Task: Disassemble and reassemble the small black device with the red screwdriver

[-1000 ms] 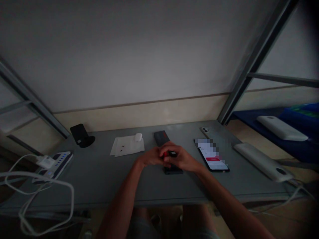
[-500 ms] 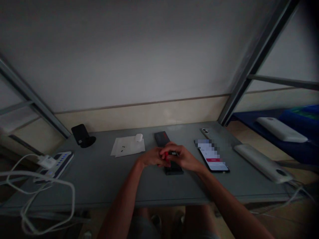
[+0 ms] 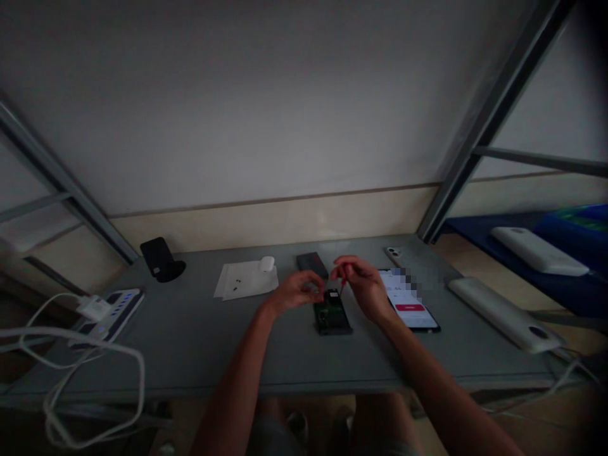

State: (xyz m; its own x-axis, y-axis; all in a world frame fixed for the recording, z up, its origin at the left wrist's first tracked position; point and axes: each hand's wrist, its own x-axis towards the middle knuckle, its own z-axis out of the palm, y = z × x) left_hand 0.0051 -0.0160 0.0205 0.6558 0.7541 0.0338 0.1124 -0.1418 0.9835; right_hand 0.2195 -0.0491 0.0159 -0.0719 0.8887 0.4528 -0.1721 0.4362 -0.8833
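observation, desk (image 3: 199,354) surface, dim light. the opened device (image 3: 333,316) lies flat on the grey desk just ahead of me, near the middle, its long side running away from me; green board shows inside the dark shell.

my hands are apart, one on either side of the device's far end. my left hand (image 3: 295,293) sits to the left of that end, fingers curled and drawn in toward the thumb, fingertips at the device's far left corner. i cannot tell whether they grip the edge or only touch it. my right hand (image 3: 365,286) is raised above and to the right of the far end, fingers closed around a red-handled screwdriver (image 3: 343,283). the tool slants down and to the left, its tip at the device's far end; actual contact is too small to confirm.

surroundings: a dark flat cover (image 3: 311,263) lies just beyond the device. a lit phone (image 3: 412,308) lies to the right, near my right wrist. a white power bank (image 3: 498,311) lies farther right. to the left, a sheet of paper (image 3: 244,282) carries small dark bits, with a white earbud case (image 3: 266,263) at its far right corner. a black stand (image 3: 160,259) and a power strip (image 3: 113,306) are at far left.
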